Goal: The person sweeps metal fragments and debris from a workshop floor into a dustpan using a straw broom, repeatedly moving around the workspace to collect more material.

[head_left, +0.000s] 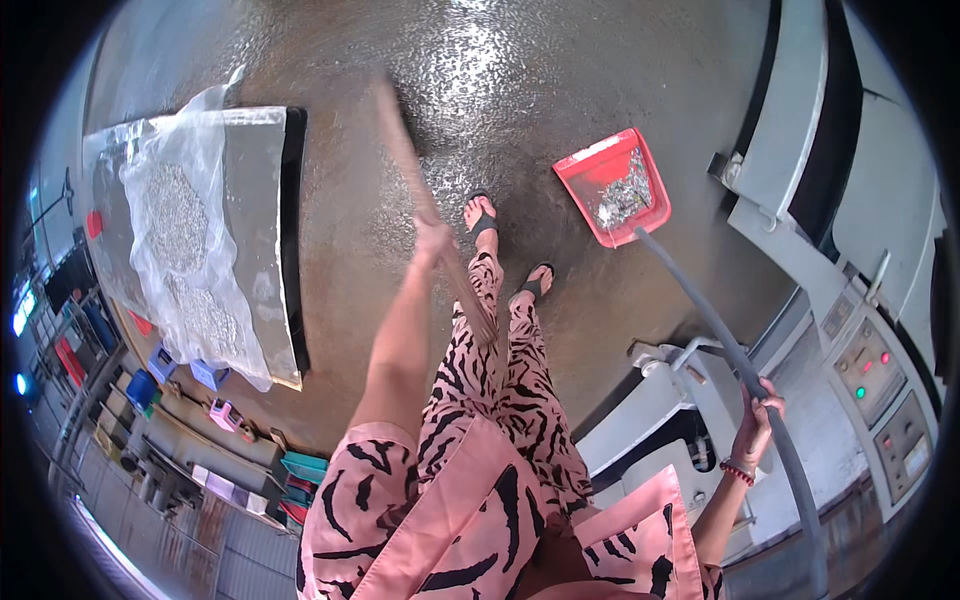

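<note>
My left hand [432, 240] is wrapped round a long brown broom handle [405, 150], which slants from the wet floor ahead back toward my legs. Its far end is smeared by motion, so the broom's head cannot be made out. Off to the right, my right hand [762, 405] grips the long dark grey handle of a red dustpan [655, 195]. The dustpan rests on the floor ahead and right of my feet, with shiny silvery scraps [622, 198] inside it.
A low grey platform [262, 200] stands at left, bearing clear plastic sheeting [215, 290] over silvery bits. Large grey machines [800, 150] line the right side, one with a control panel [868, 365]. Several coloured bins [300, 470] sit at lower left. The brown floor [350, 200] shines wet.
</note>
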`<state>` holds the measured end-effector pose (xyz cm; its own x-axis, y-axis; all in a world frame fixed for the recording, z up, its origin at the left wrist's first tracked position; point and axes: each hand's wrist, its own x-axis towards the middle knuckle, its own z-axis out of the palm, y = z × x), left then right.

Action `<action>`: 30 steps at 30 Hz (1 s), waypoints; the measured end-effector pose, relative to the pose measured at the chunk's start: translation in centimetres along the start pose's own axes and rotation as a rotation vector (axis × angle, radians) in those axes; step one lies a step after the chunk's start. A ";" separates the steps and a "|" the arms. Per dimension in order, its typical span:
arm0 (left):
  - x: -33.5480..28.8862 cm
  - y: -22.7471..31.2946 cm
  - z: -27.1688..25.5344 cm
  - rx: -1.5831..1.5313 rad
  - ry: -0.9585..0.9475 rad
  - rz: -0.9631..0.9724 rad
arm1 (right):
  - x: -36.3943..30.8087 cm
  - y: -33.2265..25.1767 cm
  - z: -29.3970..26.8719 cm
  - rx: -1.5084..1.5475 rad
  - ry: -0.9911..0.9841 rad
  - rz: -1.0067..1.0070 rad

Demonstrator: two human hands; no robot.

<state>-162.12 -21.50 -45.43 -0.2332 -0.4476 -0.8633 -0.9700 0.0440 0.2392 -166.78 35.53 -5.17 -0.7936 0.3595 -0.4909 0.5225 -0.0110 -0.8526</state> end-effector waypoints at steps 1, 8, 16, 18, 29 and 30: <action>-3.9 1.5 7.0 0.208 -0.048 0.076 | -1.3 0.6 -2.7 -0.039 0.072 -0.011; -14.1 2.4 7.9 0.476 -0.440 0.159 | -2.3 5.9 -8.7 0.040 0.199 0.022; -8.6 17.1 3.4 0.470 -0.147 0.439 | -2.3 8.2 -11.4 0.028 0.159 0.135; -6.5 21.3 7.0 0.341 -0.291 0.380 | -3.0 8.9 -12.9 -0.021 0.170 0.152; -19.4 4.8 17.7 1.052 -0.427 0.363 | -1.6 7.9 -11.4 -0.050 0.079 0.107; -20.3 6.0 16.9 1.118 -0.499 0.360 | -1.4 7.7 -11.5 -0.028 0.108 0.116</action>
<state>-164.36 3.00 -33.98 -0.2587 0.1181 -0.9587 -0.3196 0.9261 0.2003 -158.01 45.67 -8.97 -0.6902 0.4552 -0.5626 0.6184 -0.0327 -0.7852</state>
